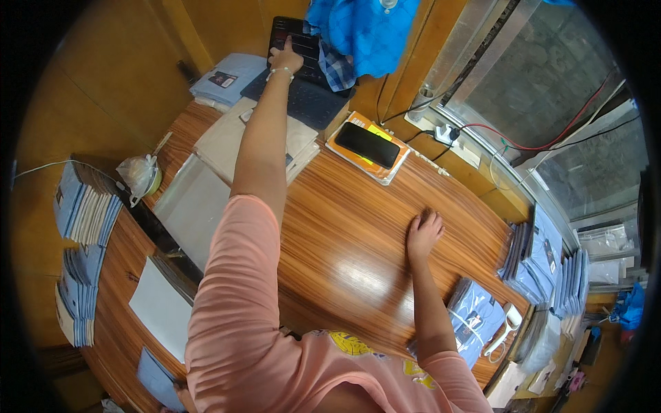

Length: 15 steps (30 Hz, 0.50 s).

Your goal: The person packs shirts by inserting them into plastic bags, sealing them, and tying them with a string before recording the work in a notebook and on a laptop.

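My left hand (286, 60), with a beaded bracelet at the wrist, reaches far forward across the table. Its index finger is stretched out against an upright black panel (300, 43) with pale lines, perhaps a screen; the hand holds nothing. A dark flat box-like thing (303, 103) lies in front of that panel, partly behind my forearm. On the wood-grain table (344, 227), my right hand (425, 236) rests palm down with its fingers loosely out and nothing in them. Beyond it, a black phone (368, 144) lies on an orange-covered book (385, 172).
Bagged folded blue shirts (475, 316) and a white handheld scanner (506, 327) lie at right. More shirt stacks (544, 255) stand by the window; others (86, 210) line the left. Blue cloth (368, 34) hangs over the panel. Cables (447, 134) run along the window sill.
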Motion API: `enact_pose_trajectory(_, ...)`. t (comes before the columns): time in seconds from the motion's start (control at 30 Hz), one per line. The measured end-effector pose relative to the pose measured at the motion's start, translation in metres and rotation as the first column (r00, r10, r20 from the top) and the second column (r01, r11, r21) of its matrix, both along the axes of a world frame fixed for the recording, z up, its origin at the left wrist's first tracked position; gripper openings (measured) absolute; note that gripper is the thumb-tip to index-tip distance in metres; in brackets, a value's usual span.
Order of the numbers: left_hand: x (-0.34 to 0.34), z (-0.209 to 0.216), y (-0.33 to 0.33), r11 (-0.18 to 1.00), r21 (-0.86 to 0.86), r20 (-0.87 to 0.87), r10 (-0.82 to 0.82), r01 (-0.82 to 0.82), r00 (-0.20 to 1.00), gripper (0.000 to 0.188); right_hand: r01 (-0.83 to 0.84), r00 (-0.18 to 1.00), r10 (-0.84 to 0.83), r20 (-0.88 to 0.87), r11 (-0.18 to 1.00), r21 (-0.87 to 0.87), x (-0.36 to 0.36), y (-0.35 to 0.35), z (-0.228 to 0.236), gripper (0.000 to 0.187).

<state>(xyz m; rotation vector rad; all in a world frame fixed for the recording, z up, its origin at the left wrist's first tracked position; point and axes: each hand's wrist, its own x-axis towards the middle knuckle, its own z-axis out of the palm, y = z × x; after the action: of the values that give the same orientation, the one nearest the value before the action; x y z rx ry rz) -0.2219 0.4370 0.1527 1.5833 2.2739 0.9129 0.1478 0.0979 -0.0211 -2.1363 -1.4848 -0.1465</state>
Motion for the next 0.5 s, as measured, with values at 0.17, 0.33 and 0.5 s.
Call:
enact_pose_trajectory(0.17,0.031,-0.022,-0.026,0.924,0.378,0.127,-0.113,0.057,0.985,0.076,0.012,1.0,-0.012,-0.013,1.0,-0.017,0.001,0.0,-0.001,0.041)
enact_pose_trajectory(0.33,0.061,-0.027,-0.05,0.948,0.259,0.035,-0.2,0.184,0.979,0.075,0.026,0.999,-0.026,-0.026,1.0,-0.002,0.005,0.0,-0.006,0.042)
enact_pose_trajectory(0.5,0.026,-0.027,-0.036,0.978,0.208,-0.101,0.002,0.019,0.995,0.074,0.002,0.998,-0.002,-0.055,1.0,-0.007,0.004,0.001,-0.006,0.042)
